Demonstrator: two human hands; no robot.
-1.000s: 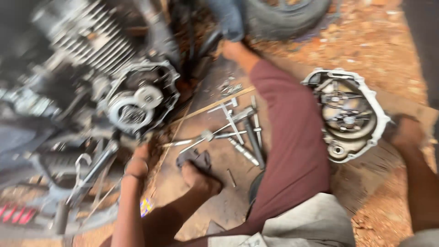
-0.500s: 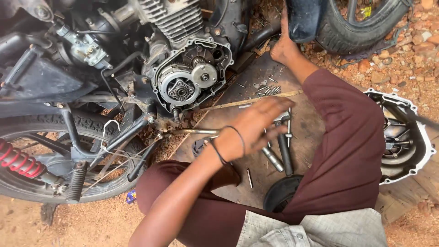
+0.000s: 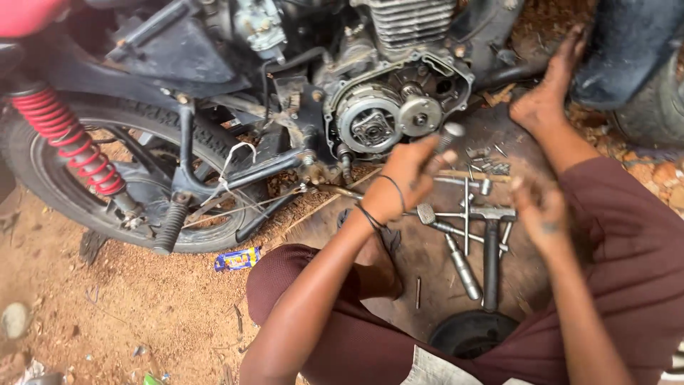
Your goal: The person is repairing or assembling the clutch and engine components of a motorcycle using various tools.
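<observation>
Squatting on red dirt beside a motorcycle, a person works with both bare hands, seen from the head camera only. Landmark: the open clutch housing (image 3: 395, 107) on the engine, cover off, round clutch and gears exposed.

Left hand (image 3: 406, 178) sits just below and right of the clutch housing, fingers curled around a metal socket tool (image 3: 445, 139), its round end poking up past the fingertips. Black bands on that wrist. Right hand (image 3: 538, 207) is further right and lower than the housing, blurred; fingers look loosely curled, cannot tell if it pinches anything.

Below the housing, under both hands, a dark board (image 3: 442, 285) holds loose tools: a T-handle wrench (image 3: 491, 249), a long socket (image 3: 463, 267), small bolts (image 3: 491, 167). A bare foot (image 3: 545, 100) rests right of the housing, by the board's far edge. Left of the housing: rear tyre (image 3: 135, 178), red shock spring (image 3: 64, 139), footpeg (image 3: 171, 224). A blue wrapper (image 3: 237, 259) lies on the dirt below the tyre.
</observation>
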